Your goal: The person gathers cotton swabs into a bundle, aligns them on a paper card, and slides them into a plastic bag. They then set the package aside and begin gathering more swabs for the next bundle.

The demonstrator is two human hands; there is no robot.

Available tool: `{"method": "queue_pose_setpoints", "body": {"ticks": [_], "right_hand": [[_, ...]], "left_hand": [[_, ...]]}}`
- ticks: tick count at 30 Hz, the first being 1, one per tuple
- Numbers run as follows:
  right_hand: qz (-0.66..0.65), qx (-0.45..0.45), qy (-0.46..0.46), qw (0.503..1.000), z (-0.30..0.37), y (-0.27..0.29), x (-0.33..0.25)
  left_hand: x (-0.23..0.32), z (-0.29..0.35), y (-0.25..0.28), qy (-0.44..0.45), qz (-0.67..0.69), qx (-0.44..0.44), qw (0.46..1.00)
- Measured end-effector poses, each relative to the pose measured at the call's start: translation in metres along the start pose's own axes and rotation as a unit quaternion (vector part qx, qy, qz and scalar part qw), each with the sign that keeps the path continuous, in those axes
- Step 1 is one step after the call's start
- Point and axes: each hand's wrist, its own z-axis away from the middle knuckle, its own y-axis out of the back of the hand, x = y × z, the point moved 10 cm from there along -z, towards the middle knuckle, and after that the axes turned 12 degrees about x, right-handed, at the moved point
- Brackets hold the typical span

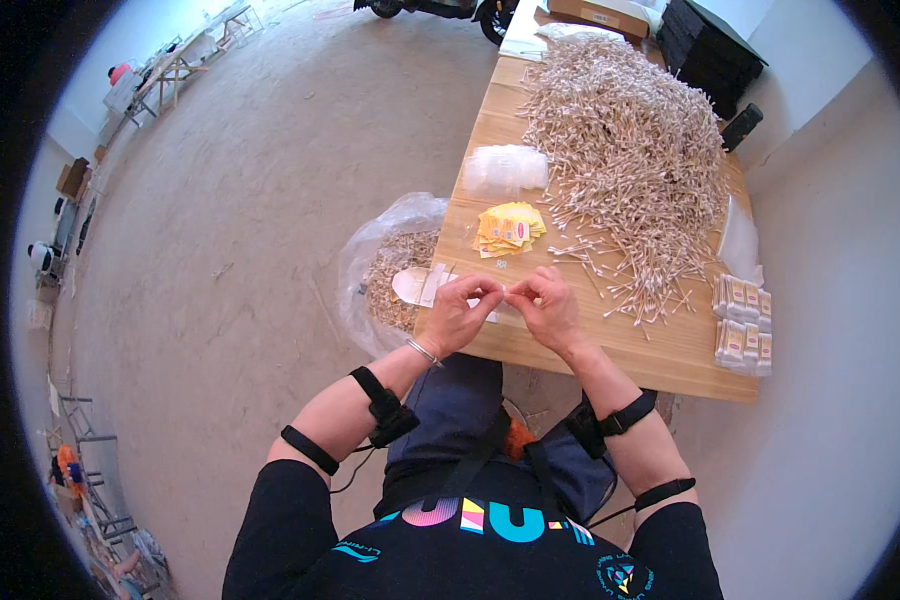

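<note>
My left hand [462, 312] and my right hand [547, 308] meet over the near left part of the wooden table, fingertips pinched together and almost touching. Whatever sits between the fingertips is too small to make out. Just under and beside my left hand lies a white paper or card piece [432, 287], reaching over the table's left edge. Beyond my hands is a loose stack of yellow printed cards [510, 229]. A large heap of cotton swabs [630, 150] spreads to the right, with stray swabs near my right hand.
Clear plastic sleeves [505, 170] lie behind the cards. Filled packets [742, 325] stand in rows at the table's right edge, below a white bag [739, 240]. A clear bag of swabs [395, 240] stands against the left edge. A black crate [708, 50] is at the back by the wall.
</note>
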Motion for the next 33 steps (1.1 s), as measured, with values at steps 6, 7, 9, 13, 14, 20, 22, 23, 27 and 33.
{"method": "queue_pose_setpoints", "body": {"ticks": [6,7,9,13,14,20,22,23,27,33], "right_hand": [[-0.053,0.001,-0.095,0.994,0.006,0.016,0.029],[-0.058,-0.003,-0.091,0.994,0.007,0.018,0.028],[-0.061,-0.006,-0.086,0.994,0.005,0.021,0.024],[-0.089,-0.009,-0.119,0.989,0.006,0.014,0.025],[-0.108,0.01,-0.121,0.987,0.006,0.015,0.023],[-0.132,-0.09,-0.202,0.966,0.013,-0.005,0.047],[-0.161,-0.105,-0.231,0.954,0.015,-0.009,0.053],[-0.189,-0.118,-0.258,0.94,0.017,-0.012,0.054],[-0.27,-0.137,-0.367,0.88,0.03,-0.019,0.062],[-0.376,-0.112,-0.44,0.808,0.04,-0.028,0.081]], "left_hand": [[-0.019,0.001,0.001,0.12,0.098,-0.009,0.988],[-0.013,0.002,-0.003,0.111,0.104,-0.026,0.988],[-0.008,0.002,-0.012,0.11,0.093,-0.041,0.989],[-0.007,0.004,-0.014,0.103,0.066,-0.04,0.992],[-0.006,0.004,-0.016,0.104,0.066,-0.041,0.992],[0.002,-0.001,-0.02,0.06,0.002,-0.038,0.997],[-0.008,-0.001,-0.023,0.094,0.035,-0.032,0.994],[-0.006,-0.003,-0.024,0.096,0.035,-0.034,0.994],[-0.028,0.009,-0.036,0.266,0.146,-0.055,0.951],[0.015,0.004,-0.01,0.001,0.012,0.036,0.999]]}}
